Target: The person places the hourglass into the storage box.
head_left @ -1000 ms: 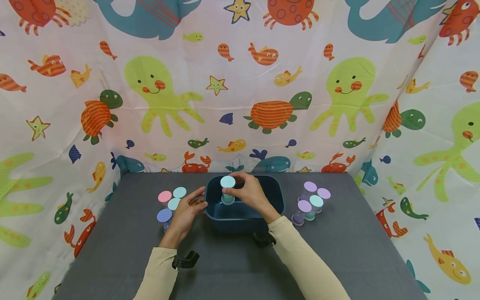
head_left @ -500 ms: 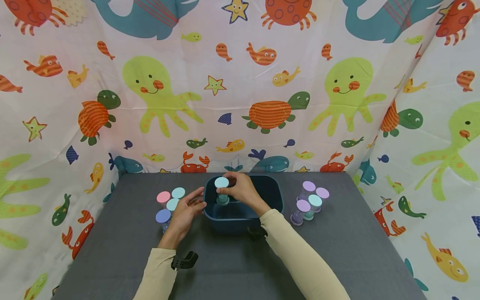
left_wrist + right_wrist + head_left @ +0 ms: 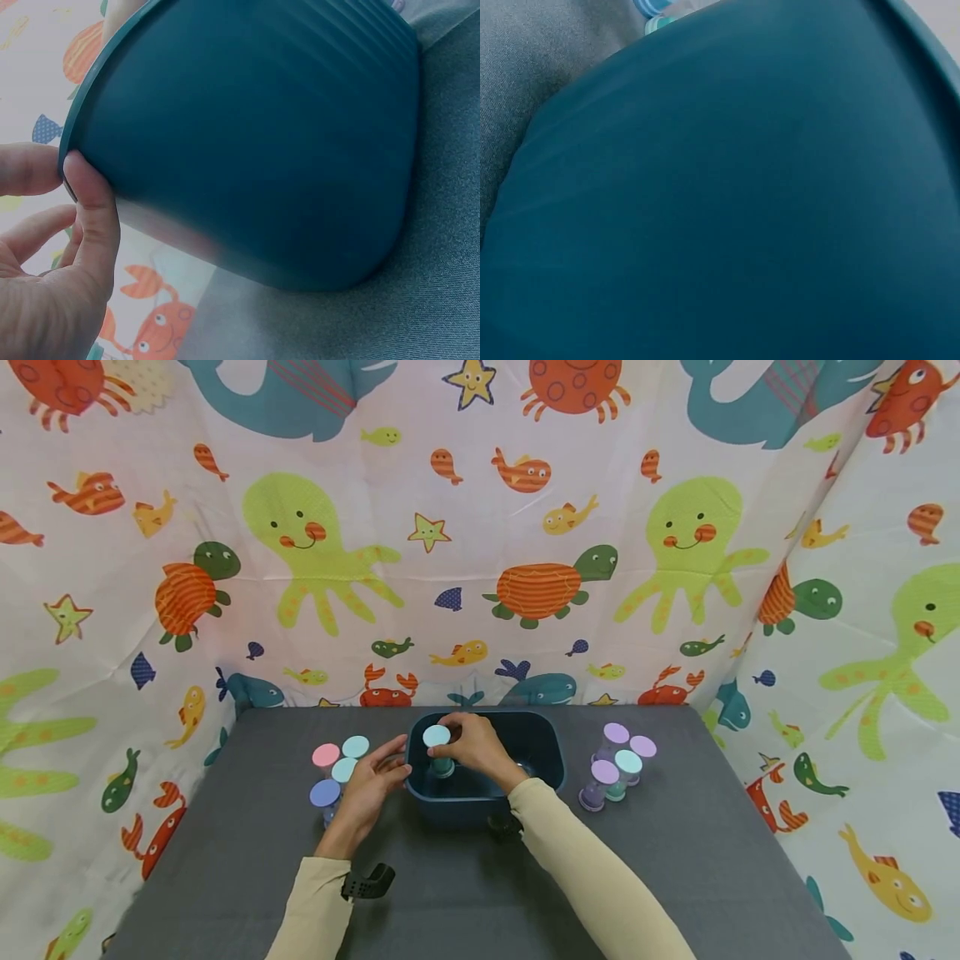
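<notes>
In the head view a dark teal plastic tub [image 3: 487, 810] sits on the grey table. My left hand [image 3: 369, 785] holds its left rim; the left wrist view has the thumb [image 3: 94, 214] on the outer wall and a fingertip at the rim's edge. My right hand [image 3: 476, 745] reaches into the tub and grips a small sand timer with a mint-green cap [image 3: 437, 736], upright at the tub's left end. The timer's lower end is near the tub floor; whether it touches cannot be told. The right wrist view is filled by the tub's wall [image 3: 727, 195], hiding that hand.
Left of the tub stand several sand timers: a pink one [image 3: 326, 755], a blue one [image 3: 326, 792] and mint ones [image 3: 356, 747] beside my left hand. Right of it cluster purple timers [image 3: 604, 773] and a mint one [image 3: 627, 762]. A sea-animal curtain [image 3: 480, 552] hangs behind.
My right hand has moved left and slightly lower inside the tub, carrying the mint sand timer to the tub's left end. My left hand stays at the rim.
</notes>
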Demonstrator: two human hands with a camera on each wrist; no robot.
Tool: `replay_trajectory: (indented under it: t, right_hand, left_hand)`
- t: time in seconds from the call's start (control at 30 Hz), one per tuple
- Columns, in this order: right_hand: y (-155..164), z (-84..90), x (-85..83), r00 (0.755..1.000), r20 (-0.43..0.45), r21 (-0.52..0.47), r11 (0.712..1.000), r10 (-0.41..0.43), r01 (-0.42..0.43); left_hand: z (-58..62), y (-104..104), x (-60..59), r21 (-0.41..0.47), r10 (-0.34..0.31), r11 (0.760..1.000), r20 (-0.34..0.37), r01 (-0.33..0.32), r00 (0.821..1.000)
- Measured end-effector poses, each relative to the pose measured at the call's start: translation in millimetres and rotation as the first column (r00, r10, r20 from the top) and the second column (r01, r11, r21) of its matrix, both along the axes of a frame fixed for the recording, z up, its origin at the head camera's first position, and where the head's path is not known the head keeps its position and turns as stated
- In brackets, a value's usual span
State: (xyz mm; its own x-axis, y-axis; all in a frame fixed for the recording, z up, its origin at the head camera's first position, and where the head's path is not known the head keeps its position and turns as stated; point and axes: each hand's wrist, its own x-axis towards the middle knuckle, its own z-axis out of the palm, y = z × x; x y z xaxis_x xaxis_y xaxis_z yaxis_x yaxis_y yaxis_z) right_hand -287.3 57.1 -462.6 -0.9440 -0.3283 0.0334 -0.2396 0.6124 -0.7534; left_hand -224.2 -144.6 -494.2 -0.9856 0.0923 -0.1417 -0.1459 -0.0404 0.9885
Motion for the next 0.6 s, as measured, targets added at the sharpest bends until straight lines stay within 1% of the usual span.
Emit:
replay_trajectory:
  t: [0.27,0.43,0.6]
  right_hand:
    - [-3.7,-2.3,-4.5,1.000,-0.012,0.087,0.996,0.027,-0.026]
    - [-4.5,-5.3,-6.6,1.000,-0.006,0.125,0.992,0.017,-0.016]
    - [-6.0,-5.7,-7.9,1.000,0.004,0.151,0.989,0.000,0.000]
  left_hand:
    - [-0.7,0.9,-0.1,-0.005,-0.010,1.000,-0.011,0.010,1.000]
    - [-0.9,1.3,-0.5,0.007,-0.003,1.000,0.000,0.003,1.000]
    - [-1.1,0.9,-0.5,0.006,0.001,1.000,-0.007,-0.001,1.000]
